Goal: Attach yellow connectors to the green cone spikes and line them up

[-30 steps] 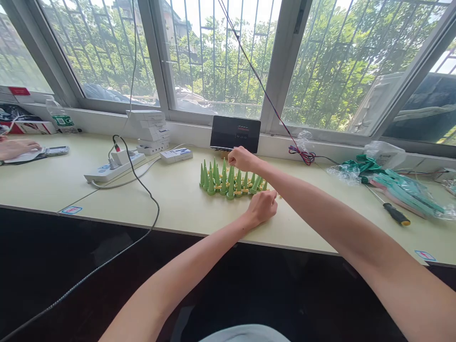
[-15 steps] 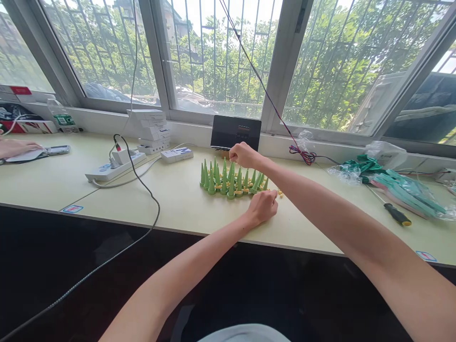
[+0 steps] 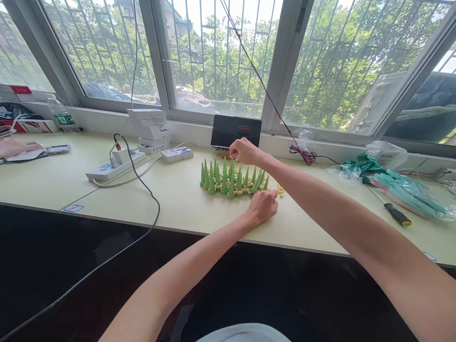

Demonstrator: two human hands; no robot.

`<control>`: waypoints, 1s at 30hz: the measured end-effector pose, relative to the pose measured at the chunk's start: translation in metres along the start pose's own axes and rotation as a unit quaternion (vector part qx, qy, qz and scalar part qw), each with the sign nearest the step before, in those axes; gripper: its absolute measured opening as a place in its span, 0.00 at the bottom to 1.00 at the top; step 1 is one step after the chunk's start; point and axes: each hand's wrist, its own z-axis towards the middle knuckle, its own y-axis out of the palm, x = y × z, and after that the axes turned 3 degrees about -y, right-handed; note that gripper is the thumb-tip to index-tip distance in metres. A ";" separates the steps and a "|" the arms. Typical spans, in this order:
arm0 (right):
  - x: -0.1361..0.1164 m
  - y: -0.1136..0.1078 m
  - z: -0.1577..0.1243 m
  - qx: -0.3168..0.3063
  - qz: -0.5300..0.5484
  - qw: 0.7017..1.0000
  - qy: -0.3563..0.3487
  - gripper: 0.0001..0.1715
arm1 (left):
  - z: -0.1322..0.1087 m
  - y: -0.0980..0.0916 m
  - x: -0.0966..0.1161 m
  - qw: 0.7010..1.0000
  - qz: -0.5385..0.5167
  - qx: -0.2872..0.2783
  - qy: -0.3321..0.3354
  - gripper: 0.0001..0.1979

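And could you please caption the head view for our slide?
Right hand at the far edge of tapering green cones, left hand at their near edge, small yellow pieces nearby.

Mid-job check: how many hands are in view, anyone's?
3: the left hand at the front right of the green cones, the right hand at their far side, another person's hand at far left. More may be hidden there.
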 end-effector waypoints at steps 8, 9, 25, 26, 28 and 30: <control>0.002 -0.004 0.000 0.014 -0.002 1.000 -0.010 0.12 | -0.001 -0.001 0.000 1.000 -0.006 -0.006 -0.003 0.07; 0.002 -0.004 0.000 0.017 -0.004 1.000 -0.013 0.12 | -0.001 -0.001 0.000 1.000 -0.006 -0.006 -0.002 0.07; -0.003 -0.007 0.001 0.015 -0.016 1.000 -0.016 0.11 | -0.002 -0.003 0.004 0.998 0.042 0.013 0.049 0.09; -0.003 -0.009 0.001 0.016 -0.016 1.000 -0.015 0.11 | -0.002 -0.004 0.005 0.997 0.048 0.013 0.053 0.10; -0.005 -0.012 0.001 0.016 -0.017 1.000 -0.013 0.10 | -0.002 -0.006 0.007 0.996 0.065 0.010 0.065 0.10; -0.007 -0.015 0.000 0.011 -0.014 1.000 -0.013 0.10 | -0.003 -0.008 0.009 0.993 0.087 0.004 0.077 0.11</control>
